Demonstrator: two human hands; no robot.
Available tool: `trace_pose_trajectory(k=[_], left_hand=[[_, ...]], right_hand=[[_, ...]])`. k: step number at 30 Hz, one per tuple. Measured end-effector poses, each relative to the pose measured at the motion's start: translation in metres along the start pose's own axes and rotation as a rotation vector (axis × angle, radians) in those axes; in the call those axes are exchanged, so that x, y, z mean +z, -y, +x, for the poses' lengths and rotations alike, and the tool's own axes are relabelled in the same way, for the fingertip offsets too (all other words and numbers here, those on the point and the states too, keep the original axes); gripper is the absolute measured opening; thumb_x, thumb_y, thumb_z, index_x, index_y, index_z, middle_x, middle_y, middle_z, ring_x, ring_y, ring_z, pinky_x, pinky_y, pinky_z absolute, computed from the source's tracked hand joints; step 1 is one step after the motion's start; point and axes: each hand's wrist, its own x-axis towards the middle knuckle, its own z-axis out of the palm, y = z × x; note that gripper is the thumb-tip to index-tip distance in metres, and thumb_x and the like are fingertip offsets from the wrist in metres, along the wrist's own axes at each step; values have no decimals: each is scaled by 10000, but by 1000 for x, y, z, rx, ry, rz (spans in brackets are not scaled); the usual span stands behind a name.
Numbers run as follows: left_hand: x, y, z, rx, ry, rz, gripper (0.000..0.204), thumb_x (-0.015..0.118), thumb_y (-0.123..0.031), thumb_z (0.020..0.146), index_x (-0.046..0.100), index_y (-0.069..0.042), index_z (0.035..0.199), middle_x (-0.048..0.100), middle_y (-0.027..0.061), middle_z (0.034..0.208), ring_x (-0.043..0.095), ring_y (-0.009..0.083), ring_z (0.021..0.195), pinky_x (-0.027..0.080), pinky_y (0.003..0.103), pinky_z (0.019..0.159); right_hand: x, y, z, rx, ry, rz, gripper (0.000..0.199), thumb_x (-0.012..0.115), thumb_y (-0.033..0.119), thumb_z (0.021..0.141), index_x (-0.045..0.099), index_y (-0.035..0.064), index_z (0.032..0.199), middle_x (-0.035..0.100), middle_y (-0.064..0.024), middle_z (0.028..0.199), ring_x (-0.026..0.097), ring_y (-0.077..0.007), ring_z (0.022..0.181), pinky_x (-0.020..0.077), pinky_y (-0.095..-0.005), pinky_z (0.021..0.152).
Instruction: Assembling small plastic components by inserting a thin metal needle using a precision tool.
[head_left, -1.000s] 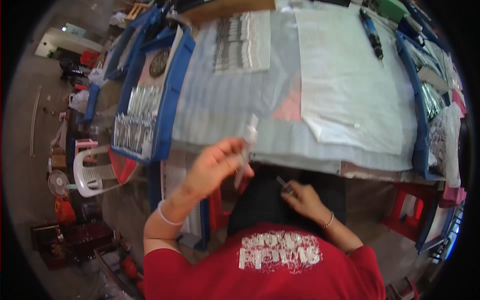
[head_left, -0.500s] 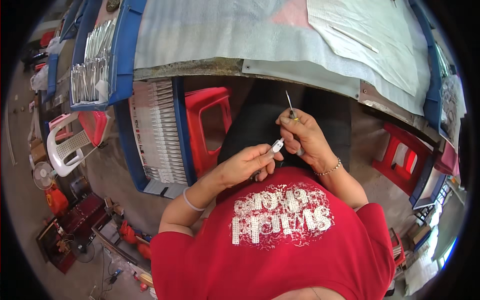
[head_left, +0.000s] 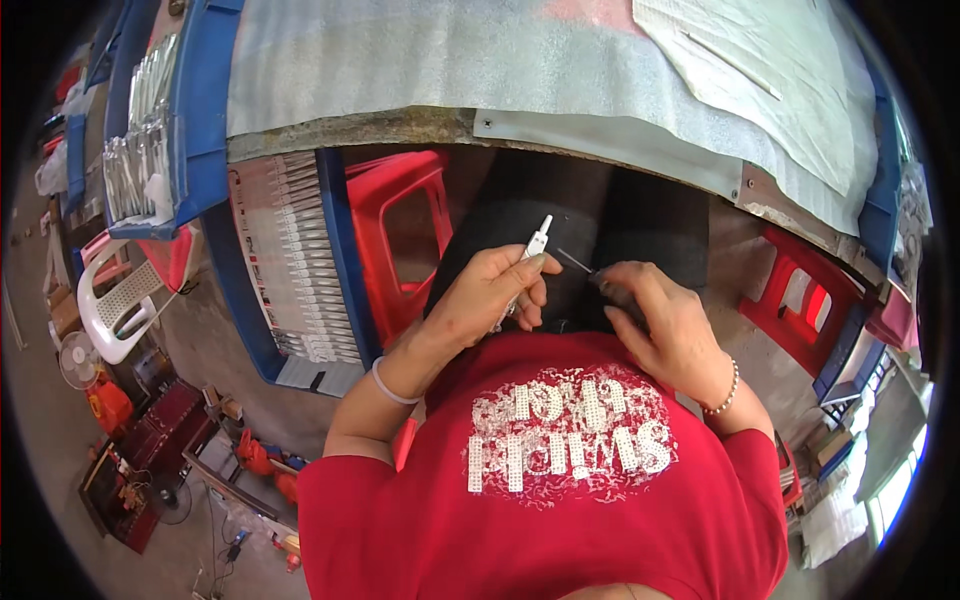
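Observation:
Over my lap, my left hand [head_left: 497,290] is closed around a slim white handheld piece [head_left: 537,241] with a narrow tapered tip. That tip points away from me, up toward the table edge. My right hand [head_left: 668,322] grips a screwdriver [head_left: 576,262], whose thin metal shaft points left toward the white piece without touching it. Most of the screwdriver's handle is hidden by my fingers. The lower end of the white piece is covered by my left hand.
A table [head_left: 400,60] covered with white foam sheet lies ahead. At left, a blue tray [head_left: 345,250] holds rows of white pieces; above it a blue bin [head_left: 205,120] holds silvery packets. Red stools [head_left: 375,200] and a white chair [head_left: 118,320] stand around.
My right hand has moved right and toward me, swinging the screwdriver from pointing away to pointing left. My left hand has turned the white piece so its tip shows higher.

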Motion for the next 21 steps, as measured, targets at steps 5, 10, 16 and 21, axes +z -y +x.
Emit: trace_pose_trajectory(k=[5, 10, 16, 21], left_hand=[[4, -6, 2, -59, -13, 0, 282, 467, -248, 1023, 594, -9, 1103, 446, -35, 643, 323, 19, 472, 254, 177, 419], [4, -6, 5, -70, -27, 65, 268, 459, -246, 1026, 599, -31, 1103, 432, -45, 642, 315, 7, 487, 235, 168, 424], [6, -2, 6, -10, -57, 177, 254, 450, -232, 1014, 614, -38, 1010, 456, -46, 616, 384, 22, 506, 293, 194, 438], [8, 11, 9, 152, -143, 427, 236, 433, -221, 1027, 563, -30, 977, 446, -25, 610, 381, 41, 505, 307, 210, 447]], right_hand=[[-4, 9, 0, -68, -25, -67, 316, 669, 5, 787, 570, -18, 1087, 591, -179, 1060, 618, -327, 938, 527, -381, 767], [0, 7, 4, -79, -6, -64, 326, 675, 8, 784, 576, -26, 1093, 590, -191, 1073, 616, -338, 953, 529, -386, 787], [3, 4, 7, -74, 10, -61, 325, 677, 10, 783, 585, -33, 1092, 589, -199, 1080, 616, -343, 962, 530, -393, 801], [3, 4, 9, 128, -2, 148, 237, 627, 23, 848, 598, -41, 1075, 625, -199, 974, 641, -344, 867, 524, -358, 744]])
